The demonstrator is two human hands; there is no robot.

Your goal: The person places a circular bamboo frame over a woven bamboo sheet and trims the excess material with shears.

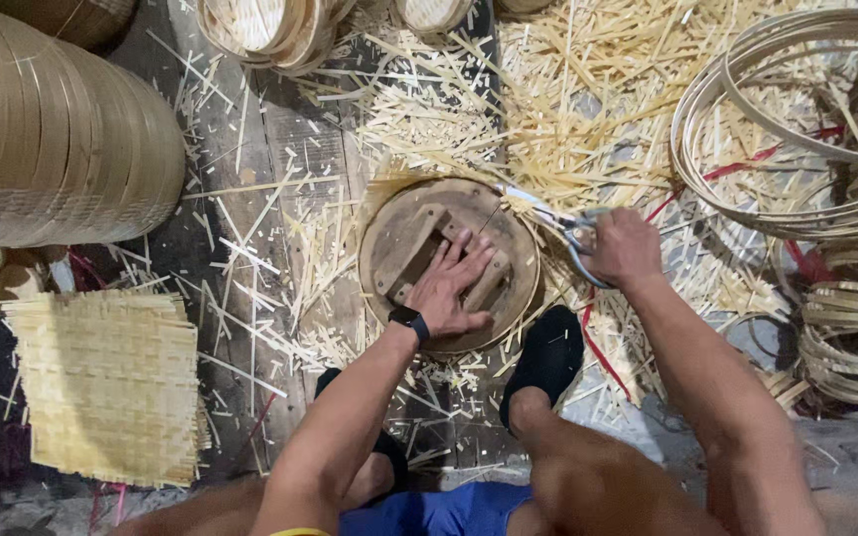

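Two bare hands work over a round wooden form [449, 263] lying on the plank floor [220, 149]. The left hand [454, 288] lies flat on the form with fingers spread, pressing on the raised wooden crosspiece at its middle; a black wristband [410, 323] sits on that wrist. The right hand [625, 248] is closed around the handles of a pair of scissors [558, 223], whose blades point left and touch the far right rim of the form, where pale strip ends stick out. Just near of the form are the person's two black shoes [546, 359]. Cut bamboo slivers [568, 109] litter the floor around and far of the form. To the right lie coils of bamboo hoops [796, 129], to the near left a square woven bamboo mat [106, 382], and at the far left a stack of round bamboo rims [52, 139].
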